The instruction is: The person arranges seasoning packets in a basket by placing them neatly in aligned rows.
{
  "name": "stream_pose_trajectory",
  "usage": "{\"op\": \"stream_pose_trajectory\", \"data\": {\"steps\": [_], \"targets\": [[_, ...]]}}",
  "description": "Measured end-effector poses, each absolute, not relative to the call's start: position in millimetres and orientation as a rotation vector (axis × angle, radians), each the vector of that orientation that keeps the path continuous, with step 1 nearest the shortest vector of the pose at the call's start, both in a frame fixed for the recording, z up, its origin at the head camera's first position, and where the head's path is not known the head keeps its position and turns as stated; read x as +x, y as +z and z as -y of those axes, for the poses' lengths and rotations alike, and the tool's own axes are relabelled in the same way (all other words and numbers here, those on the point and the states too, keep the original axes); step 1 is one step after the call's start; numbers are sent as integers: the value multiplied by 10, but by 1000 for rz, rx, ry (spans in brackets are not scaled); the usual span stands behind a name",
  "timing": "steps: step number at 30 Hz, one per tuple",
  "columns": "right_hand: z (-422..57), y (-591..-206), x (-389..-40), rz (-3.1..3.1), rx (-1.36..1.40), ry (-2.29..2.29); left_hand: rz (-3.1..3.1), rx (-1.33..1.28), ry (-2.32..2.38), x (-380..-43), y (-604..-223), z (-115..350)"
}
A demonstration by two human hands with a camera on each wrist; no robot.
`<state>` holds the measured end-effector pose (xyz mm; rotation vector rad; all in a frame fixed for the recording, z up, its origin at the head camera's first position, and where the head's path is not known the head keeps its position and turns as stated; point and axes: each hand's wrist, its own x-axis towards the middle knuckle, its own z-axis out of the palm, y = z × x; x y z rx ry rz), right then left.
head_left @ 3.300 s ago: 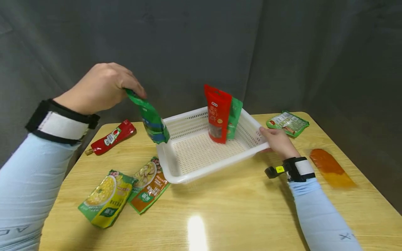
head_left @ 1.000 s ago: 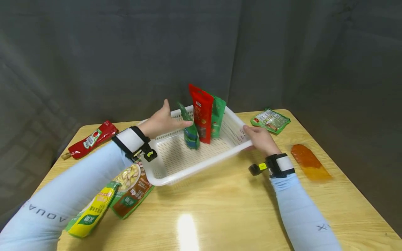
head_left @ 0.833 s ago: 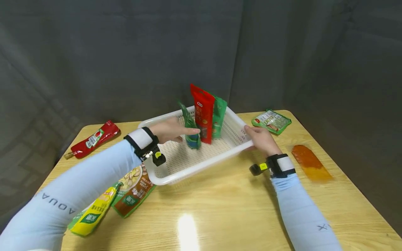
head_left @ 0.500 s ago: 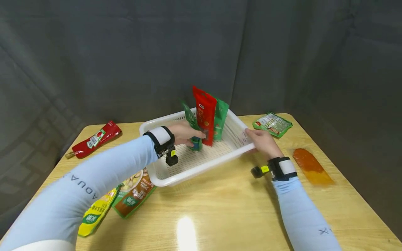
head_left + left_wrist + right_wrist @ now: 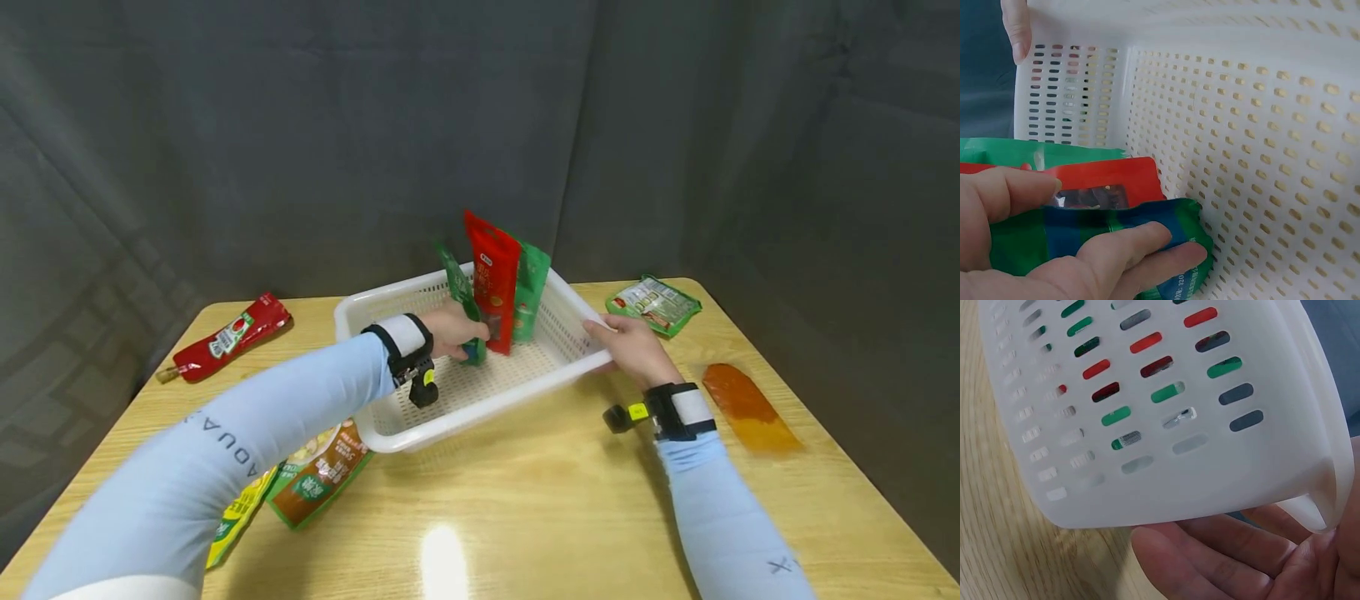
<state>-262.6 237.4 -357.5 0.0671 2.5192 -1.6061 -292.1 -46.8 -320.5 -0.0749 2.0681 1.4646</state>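
A white perforated plastic basket [image 5: 480, 408] is held tilted at its right corner by my right hand [image 5: 633, 346]; the thumb lies over the rim and fingers reach beneath, as the right wrist view shows. Inside, my left hand [image 5: 452, 327] pinches a green and blue pouch [image 5: 1185, 224] low down, thumb on one side and fingers on the other. Just right of it a red pouch [image 5: 497, 279] with a clear window stands upright. Behind that leans a green pouch [image 5: 531, 287]. My left hand hides part of the pouch it holds.
On the wooden table [image 5: 555, 517], a red ketchup pouch [image 5: 232, 337] lies at left. A brown and green packet [image 5: 322, 475] and a yellow packet [image 5: 236, 512], partly behind my left sleeve, lie in front. Rightward are a green packet [image 5: 654, 304] and an orange-brown packet [image 5: 750, 408].
My left hand brought the green and blue pouch into the basket, let go of it standing beside the red one, then moved down and right and pinched it lower. My right hand still holds the rim.
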Motion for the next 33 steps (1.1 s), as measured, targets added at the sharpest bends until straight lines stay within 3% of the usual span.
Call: {"op": "stream_pose_trajectory", "data": {"steps": [22, 33], "targets": [[-2490, -3551, -2631, -2546, 87, -1555, -2062, 58, 1471, -2984, -3182, 436], [-2554, -3566, -2727, -2521, 32, -1608, -2081, 177, 1616, -2888, -2757, 811]]}}
